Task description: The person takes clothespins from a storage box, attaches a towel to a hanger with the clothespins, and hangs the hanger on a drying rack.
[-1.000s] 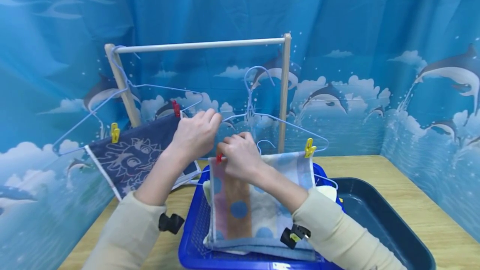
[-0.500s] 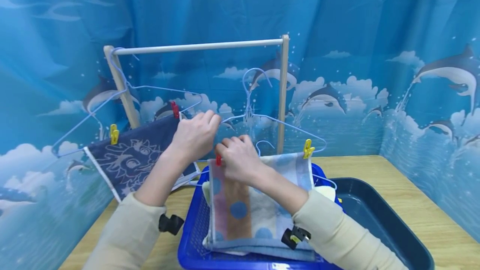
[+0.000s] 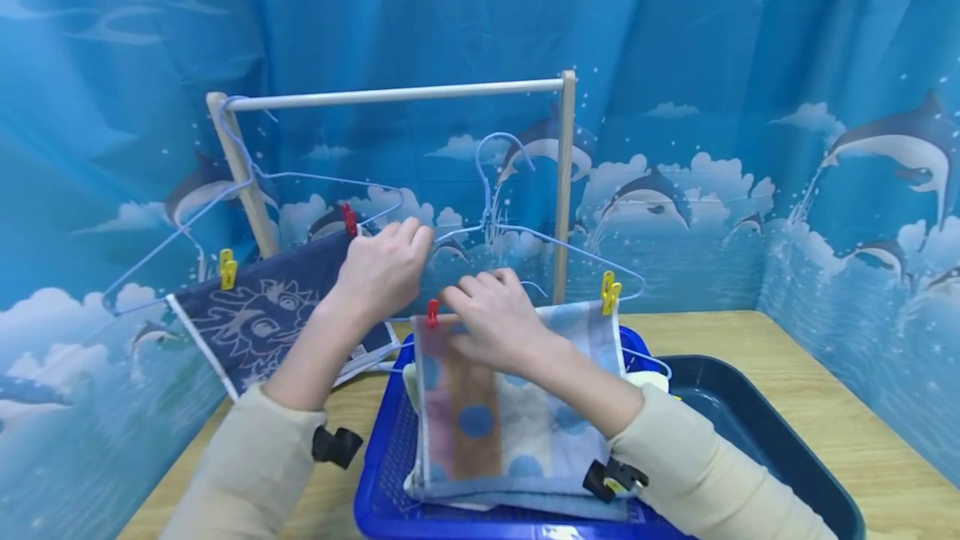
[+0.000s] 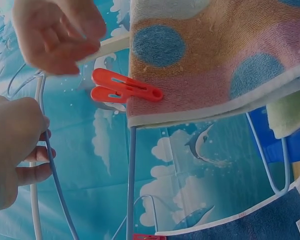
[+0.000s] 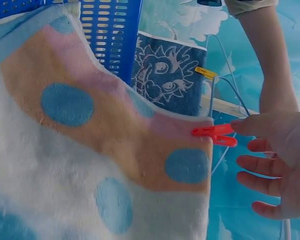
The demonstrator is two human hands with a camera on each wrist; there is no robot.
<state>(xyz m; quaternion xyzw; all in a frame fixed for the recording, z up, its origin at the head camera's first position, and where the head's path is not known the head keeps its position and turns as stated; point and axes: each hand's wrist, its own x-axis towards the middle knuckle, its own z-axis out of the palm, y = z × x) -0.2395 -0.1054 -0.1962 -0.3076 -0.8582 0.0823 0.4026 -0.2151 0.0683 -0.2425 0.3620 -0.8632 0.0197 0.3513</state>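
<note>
In the head view my left hand (image 3: 384,269) holds the wire of a light-blue clothes hanger (image 3: 577,250), and the left wrist view shows its fingers curled round that wire (image 4: 52,160). A towel (image 3: 477,448) with coloured stripes and blue dots hangs from the hanger. One red clothespin (image 4: 125,87) clamps the towel's left top corner; a yellow clothespin (image 3: 611,293) clamps the right one. My right hand (image 5: 287,167) is beside the red clothespin, its fingers loose and apart, with nothing in its grip. Whether the thumb still touches the clothespin is unclear.
At left a navy towel (image 3: 262,315), clipped with a yellow and a red clothespin, hangs from another hanger on the rack (image 3: 390,95). Beneath the dotted towel is a blue basket (image 3: 382,457) with more cloth and hangers. A dark tray (image 3: 795,448) lies at right.
My right hand has let go of the red clothespin and shifted slightly right, leaving it on the towel. The held hanger has tilted and moved a little left with my left hand.
</note>
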